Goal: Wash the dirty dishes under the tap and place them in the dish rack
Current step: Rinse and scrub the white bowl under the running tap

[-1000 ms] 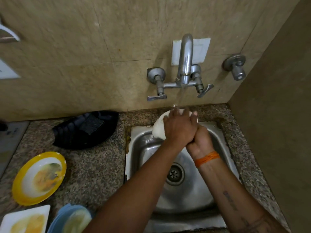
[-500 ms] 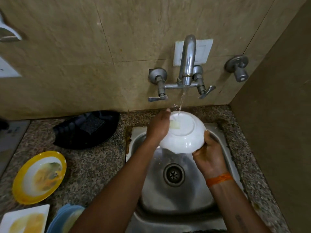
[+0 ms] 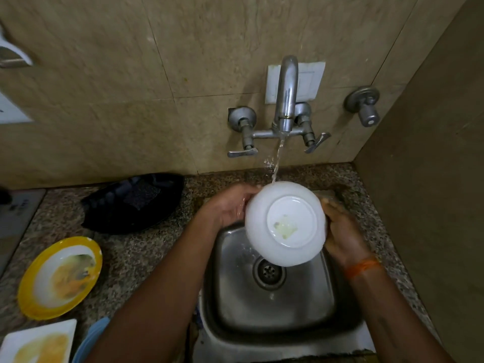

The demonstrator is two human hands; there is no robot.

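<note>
Now you cup the bowl (image 3: 285, 224), base up, between both hands (image 3: 230, 208) (image 3: 340, 231), fingers curled around its sides, so the tap (image 3: 286, 100) stream hits the rim beyond your fingertips.

A white bowl (image 3: 285, 224) is held above the steel sink (image 3: 272, 305), its underside facing the camera, with pale residue on the base ring. The left hand (image 3: 227, 208) grips its left edge; the right hand (image 3: 340, 229) grips its right edge. Water from the tap (image 3: 286, 95) strikes the bowl's upper rim. A yellow-rimmed plate (image 3: 60, 277) with food residue lies on the granite counter (image 3: 146, 258), near a black tray (image 3: 131, 203).
</note>
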